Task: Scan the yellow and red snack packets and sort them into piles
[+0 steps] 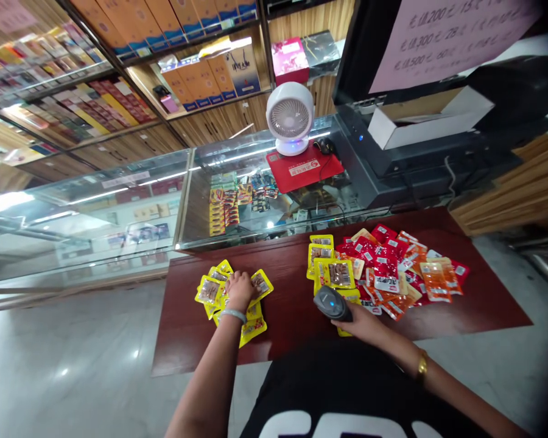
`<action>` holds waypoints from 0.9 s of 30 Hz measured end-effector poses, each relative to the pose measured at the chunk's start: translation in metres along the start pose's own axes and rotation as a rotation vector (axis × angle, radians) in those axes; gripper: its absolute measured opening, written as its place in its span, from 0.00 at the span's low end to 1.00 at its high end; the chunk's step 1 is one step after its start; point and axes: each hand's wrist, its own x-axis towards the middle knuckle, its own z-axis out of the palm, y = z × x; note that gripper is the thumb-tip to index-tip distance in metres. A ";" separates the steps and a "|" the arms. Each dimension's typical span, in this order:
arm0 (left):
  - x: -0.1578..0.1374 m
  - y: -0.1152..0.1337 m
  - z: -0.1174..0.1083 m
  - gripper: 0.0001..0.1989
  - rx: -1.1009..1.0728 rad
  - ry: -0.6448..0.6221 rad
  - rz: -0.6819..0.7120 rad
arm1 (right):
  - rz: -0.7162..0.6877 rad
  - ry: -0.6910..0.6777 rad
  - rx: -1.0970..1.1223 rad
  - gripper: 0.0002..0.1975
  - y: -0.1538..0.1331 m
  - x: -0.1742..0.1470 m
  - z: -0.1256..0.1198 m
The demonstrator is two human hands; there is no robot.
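Observation:
My right hand (361,322) grips a dark grey barcode scanner (331,302), its head over the lower edge of several yellow snack packets (340,274). Those packets have clear windows and overlap the left side of a mixed heap. Red snack packets (386,258) and orange snack packets (435,281) make up the rest of that heap. On the left part of the brown board, my left hand (240,288) is on a loose pile of yellow snack packets (209,291). Its fingers are curled down at a yellow packet (261,285); the fingertips are partly hidden.
Beyond the brown board (287,316) runs a glass display counter (201,213) with small packs inside. A white fan (291,115), a red mat (304,173) and a computer mouse (324,146) are on it. At right stands a dark machine holding an open white box (432,121).

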 end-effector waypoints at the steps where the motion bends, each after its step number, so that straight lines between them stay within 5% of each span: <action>1: 0.000 0.000 -0.001 0.21 0.001 0.003 0.019 | -0.002 0.002 0.003 0.26 0.000 0.000 0.000; 5: -0.006 0.016 -0.009 0.19 -0.109 -0.011 0.087 | -0.017 -0.006 0.020 0.27 -0.003 -0.001 0.000; 11: -0.027 0.066 -0.009 0.19 -0.577 -0.167 0.198 | -0.103 -0.006 0.097 0.28 -0.022 -0.003 -0.001; 18: -0.024 0.105 0.010 0.16 -0.642 -0.184 0.259 | -0.039 0.090 0.143 0.22 -0.026 -0.009 -0.007; 22: -0.020 0.138 0.025 0.17 -1.020 -0.236 0.232 | -0.032 0.114 0.199 0.23 -0.021 -0.014 -0.010; 27: -0.026 0.189 0.036 0.23 -1.514 -0.523 0.282 | -0.017 0.107 0.175 0.21 -0.018 -0.016 -0.009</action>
